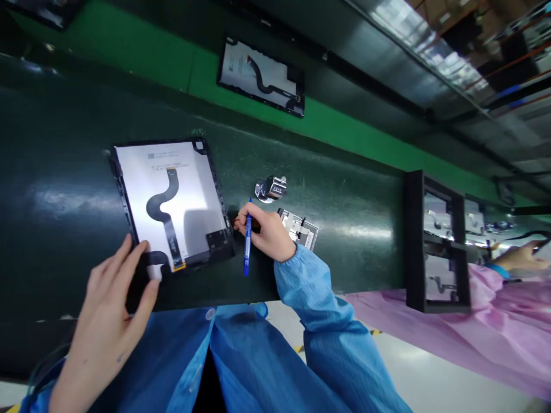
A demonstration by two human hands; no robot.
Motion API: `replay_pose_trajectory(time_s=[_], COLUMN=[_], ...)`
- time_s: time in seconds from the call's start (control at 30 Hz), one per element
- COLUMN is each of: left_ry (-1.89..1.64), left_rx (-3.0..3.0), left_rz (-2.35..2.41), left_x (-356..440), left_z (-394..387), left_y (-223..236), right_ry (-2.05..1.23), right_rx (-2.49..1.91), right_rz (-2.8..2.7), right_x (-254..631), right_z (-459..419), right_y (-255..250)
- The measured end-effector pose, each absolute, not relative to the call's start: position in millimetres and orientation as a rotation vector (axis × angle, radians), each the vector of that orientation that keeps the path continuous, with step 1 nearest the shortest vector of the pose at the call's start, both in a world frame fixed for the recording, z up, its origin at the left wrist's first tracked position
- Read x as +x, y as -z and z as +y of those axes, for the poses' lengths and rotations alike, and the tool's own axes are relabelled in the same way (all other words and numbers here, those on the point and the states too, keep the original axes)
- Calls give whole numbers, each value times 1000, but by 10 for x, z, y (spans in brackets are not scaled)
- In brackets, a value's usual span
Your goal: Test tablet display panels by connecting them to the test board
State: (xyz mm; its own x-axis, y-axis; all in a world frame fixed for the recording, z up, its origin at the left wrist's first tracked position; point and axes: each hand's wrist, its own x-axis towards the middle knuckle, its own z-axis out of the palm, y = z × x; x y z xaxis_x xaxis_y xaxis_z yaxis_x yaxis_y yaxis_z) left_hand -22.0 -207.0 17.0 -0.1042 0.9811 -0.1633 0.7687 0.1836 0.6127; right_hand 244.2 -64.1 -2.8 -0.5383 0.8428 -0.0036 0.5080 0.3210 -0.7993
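A tablet screen panel (172, 201) lies face down on the dark green belt (64, 172), showing its silver back and a black S-shaped flex cable. My left hand (114, 304) rests with fingers spread on the panel's near corner. My right hand (267, 232) is closed round a blue pen (247, 244), its tip held at the panel's right edge.
A shiny metal hand counter (271, 188) and a small metal part (299, 228) lie just past my right hand. A second panel (262, 77) lies further along the belt. A black rack (434, 241) holds more panels at right, beside a pink-sleeved co-worker's hand (516, 258).
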Motion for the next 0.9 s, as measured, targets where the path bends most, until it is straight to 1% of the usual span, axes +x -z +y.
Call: replay_pose_trajectory(time_s=[0.07, 0.2, 0.3, 0.37, 0.47, 0.57, 0.67, 0.77, 0.9], left_ry=[-624, -960, -984, -971, -1050, -1109, -1040, -1012, -1053], left_rx=[1342, 594, 289, 253, 291, 284, 258, 308, 429], left_rz=[1864, 1660, 1625, 1672, 1701, 1695, 1786, 1811, 1671], left_x=[-140, -254, -279, -193, -35, -43, -217, -308, -84], left_z=[-2123, -1991, -1767, -1616, -1458, -1404, -1412, -1433, -1478], left_y=[-215, -285, -373, -433, -495, -533, -560, -536, -371], right_ry=[-1041, -1016, -1012, -1030, -1049, -942, -866, -994, -1199], right_rx=[-1172, -1134, -1123, -1125, -1173, -1316, -1386, -1303, -1165], right_rz=[-2207, -2219, -2216, -2202, -2187, -2156, -2005, -1746, -1452], right_x=[2446, 2446, 2436, 2428, 2422, 2432, 2458, 2481, 2494], right_z=[-633, -619, -616, -622, -645, -678, -705, -713, -695], right_y=[54, 96, 103, 97, 78, 57, 24, -31, -103])
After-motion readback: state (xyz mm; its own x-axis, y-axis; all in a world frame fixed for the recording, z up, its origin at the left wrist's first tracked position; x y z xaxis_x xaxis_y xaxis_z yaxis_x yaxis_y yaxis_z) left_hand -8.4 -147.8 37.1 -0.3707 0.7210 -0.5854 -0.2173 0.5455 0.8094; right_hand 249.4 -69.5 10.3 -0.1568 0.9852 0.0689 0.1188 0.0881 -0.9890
